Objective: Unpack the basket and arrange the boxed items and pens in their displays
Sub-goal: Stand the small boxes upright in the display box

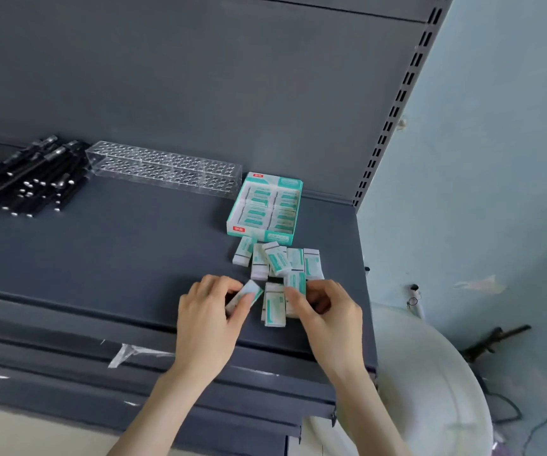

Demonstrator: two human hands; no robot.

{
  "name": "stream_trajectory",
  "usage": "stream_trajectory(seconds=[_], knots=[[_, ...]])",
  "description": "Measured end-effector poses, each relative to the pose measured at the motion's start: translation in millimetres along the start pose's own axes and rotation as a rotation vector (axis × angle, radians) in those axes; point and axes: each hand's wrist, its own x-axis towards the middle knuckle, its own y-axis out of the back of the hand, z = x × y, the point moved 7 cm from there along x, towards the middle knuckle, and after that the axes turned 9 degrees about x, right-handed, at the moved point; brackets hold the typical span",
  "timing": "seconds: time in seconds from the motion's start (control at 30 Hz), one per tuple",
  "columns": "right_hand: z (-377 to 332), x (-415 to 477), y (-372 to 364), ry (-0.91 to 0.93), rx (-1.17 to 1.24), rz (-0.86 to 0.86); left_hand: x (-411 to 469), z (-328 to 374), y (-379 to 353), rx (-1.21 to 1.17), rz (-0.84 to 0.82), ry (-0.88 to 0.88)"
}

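The left hand point(206, 312) is pinching a small box point(246, 294) and the right hand point(329, 311) is gripping a second box point(298, 280), while the display carton point(278, 237) is lying straight ahead beyond the loose pile point(278, 261), slightly nearer the right hand.

You have one open display box point(265, 205) on the shelf point(133, 241), four packets showing in its top layer. Loose small boxes point(277, 258) number about nine, overlapping, counting one each in your left hand point(206, 311) and right hand point(328, 307). There is one clear pen rack point(163, 166). The black pens point(25, 179) form one heap, too tangled to count.
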Motion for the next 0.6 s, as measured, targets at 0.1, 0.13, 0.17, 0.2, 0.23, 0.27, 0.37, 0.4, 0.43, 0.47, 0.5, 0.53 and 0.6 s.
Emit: stream_trajectory(seconds=[0.1,0.13,0.17,0.2,0.23,0.27,0.37,0.4,0.43,0.47,0.5,0.53,0.6], knots=[[1,-1,3,-0.053,0.135,-0.006,-2,-10,4,-0.146,0.007,0.079],[2,-1,4,-0.064,0.182,-0.021,-4,-15,6,-0.203,0.015,0.117],[2,0,5,-0.075,0.235,-0.041,-5,-20,8,-0.272,0.029,0.156],[3,0,6,-0.089,0.291,-0.062,-7,-23,10,-0.358,0.036,0.194],[3,1,7,-0.105,0.345,-0.081,-8,-25,11,-0.454,0.025,0.227],[2,2,7,-0.112,0.393,-0.099,-7,-23,11,-0.544,-0.003,0.244],[-12,7,4,-0.080,0.526,-0.165,-2,-7,10,-0.723,-0.085,0.233],[-18,9,1,-0.065,0.574,-0.185,1,-1,9,-0.767,-0.109,0.230],[-24,12,-1,-0.056,0.615,-0.200,4,4,9,-0.807,-0.134,0.231],[-30,16,-5,-0.052,0.642,-0.211,8,8,9,-0.842,-0.158,0.239],[-34,20,-8,-0.053,0.654,-0.219,12,10,8,-0.873,-0.182,0.254],[-37,24,-11,-0.056,0.661,-0.220,16,11,7,-0.911,-0.212,0.275],[-42,33,-17,-0.064,0.677,-0.218,27,11,2,-0.971,-0.289,0.307]])
